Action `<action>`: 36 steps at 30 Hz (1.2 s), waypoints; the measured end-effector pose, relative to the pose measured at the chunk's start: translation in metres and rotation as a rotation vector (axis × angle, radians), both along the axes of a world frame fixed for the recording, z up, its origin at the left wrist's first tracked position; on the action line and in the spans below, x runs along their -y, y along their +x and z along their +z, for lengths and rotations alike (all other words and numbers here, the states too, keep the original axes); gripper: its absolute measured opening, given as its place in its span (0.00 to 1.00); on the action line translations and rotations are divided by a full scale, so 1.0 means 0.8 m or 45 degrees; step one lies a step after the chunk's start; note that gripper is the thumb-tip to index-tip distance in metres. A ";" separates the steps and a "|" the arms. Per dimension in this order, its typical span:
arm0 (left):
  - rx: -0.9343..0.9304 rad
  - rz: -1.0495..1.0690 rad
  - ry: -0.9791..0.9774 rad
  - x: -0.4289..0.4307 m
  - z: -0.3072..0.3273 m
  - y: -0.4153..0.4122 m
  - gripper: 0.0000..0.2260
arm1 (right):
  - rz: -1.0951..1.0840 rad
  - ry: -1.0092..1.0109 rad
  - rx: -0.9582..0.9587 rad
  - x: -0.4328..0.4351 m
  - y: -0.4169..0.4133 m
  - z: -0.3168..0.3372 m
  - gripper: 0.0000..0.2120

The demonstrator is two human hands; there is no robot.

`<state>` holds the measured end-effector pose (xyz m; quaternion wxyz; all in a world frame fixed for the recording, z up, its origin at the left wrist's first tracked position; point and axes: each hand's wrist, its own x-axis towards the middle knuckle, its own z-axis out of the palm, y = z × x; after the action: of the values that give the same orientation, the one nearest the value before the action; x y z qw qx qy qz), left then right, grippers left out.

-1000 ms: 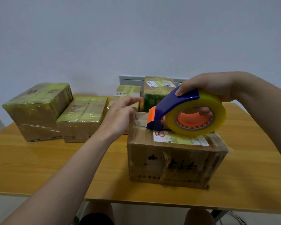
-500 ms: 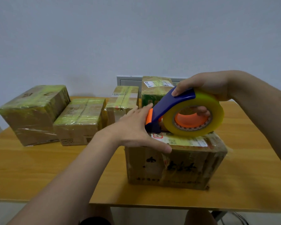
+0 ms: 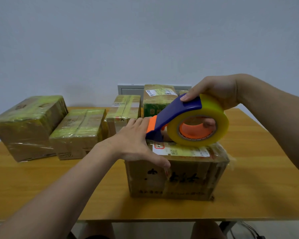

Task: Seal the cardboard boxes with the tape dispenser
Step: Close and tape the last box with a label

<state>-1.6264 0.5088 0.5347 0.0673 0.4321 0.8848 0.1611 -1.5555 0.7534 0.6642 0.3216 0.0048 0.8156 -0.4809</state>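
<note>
Four taped cardboard boxes sit along the back of the light wooden table (image 3: pixel 41 187), all between nine and twelve o'clock from the box being worked on. The large brown box wrapped in glossy yellowish tape (image 3: pixel 24 126) stands farthest out at ten o'clock. A lower taped box (image 3: pixel 78 133) is just beside it, and a narrow taped box (image 3: pixel 123 109) comes next. A green-fronted box (image 3: pixel 155 100) stands at twelve o'clock, in front of a grey wall panel (image 3: pixel 129 88) on the plain pale wall (image 3: pixel 145 40). The left forearm crosses in front of the lower box's right corner, and the dispenser hides part of the green-fronted box.

The brown cardboard box (image 3: pixel 188 178) being sealed stands near the table's front edge, at about four o'clock from the picture's centre. Its front is printed with dark characters, its surface is creased under clear tape, and a white printed label (image 3: pixel 179 150) lies on top. On that top rests the blue and orange plastic tape dispenser (image 3: pixel 171 118), which carries a thick, smooth roll of translucent yellow tape (image 3: pixel 219 121) on an orange core. The roll touches the box top and the nose points to nine o'clock.

The right hand (image 3: pixel 214 90) grips the dispenser, thumb pressed on the blue handle and fingers curled through the core. The left hand (image 3: pixel 133 144) lies flat on the box's left top edge, fingers straight and together, fingertips right beside the orange nose. Its thumb is spread down over the front face.
</note>
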 end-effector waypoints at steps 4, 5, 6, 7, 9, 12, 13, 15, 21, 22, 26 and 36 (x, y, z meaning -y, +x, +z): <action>0.007 -0.008 -0.006 -0.001 0.000 0.000 0.55 | -0.016 -0.008 -0.016 -0.004 0.002 0.000 0.24; 0.003 -0.006 -0.014 -0.002 0.000 0.001 0.55 | -0.016 -0.004 -0.018 -0.004 0.003 0.000 0.24; 0.000 -0.004 -0.020 -0.002 0.000 0.001 0.55 | -0.017 0.000 -0.023 -0.004 0.003 0.000 0.24; -0.005 -0.001 -0.025 -0.002 0.001 0.001 0.55 | -0.016 0.006 -0.030 -0.003 0.004 0.000 0.24; -0.027 -0.001 -0.040 -0.002 0.001 0.002 0.56 | -0.010 0.014 -0.031 -0.002 0.004 0.001 0.23; -0.058 0.008 -0.069 -0.001 0.001 0.003 0.56 | 0.023 0.017 -0.013 0.001 0.002 0.003 0.24; -0.068 0.012 -0.078 -0.001 0.001 0.003 0.56 | 0.038 0.028 -0.009 0.001 0.001 0.004 0.26; -0.092 0.015 -0.096 0.000 0.000 0.002 0.56 | 0.047 0.057 -0.001 -0.002 -0.001 0.007 0.31; -0.141 0.020 -0.228 -0.001 -0.003 -0.006 0.64 | -0.054 0.123 0.027 -0.032 0.015 0.019 0.29; -0.152 0.015 -0.247 -0.002 -0.003 -0.006 0.64 | -0.081 0.128 0.025 -0.037 0.019 0.019 0.30; -0.193 0.003 -0.349 -0.005 -0.001 -0.005 0.64 | -0.103 0.153 0.010 -0.041 0.026 0.012 0.30; -0.251 -0.073 -0.370 -0.033 -0.001 0.019 0.64 | -0.176 0.102 -0.029 -0.025 0.026 0.008 0.25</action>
<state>-1.6111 0.5349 0.5337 0.0464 0.4566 0.8883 -0.0138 -1.5347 0.7737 0.6710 0.2779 0.0685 0.8354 -0.4692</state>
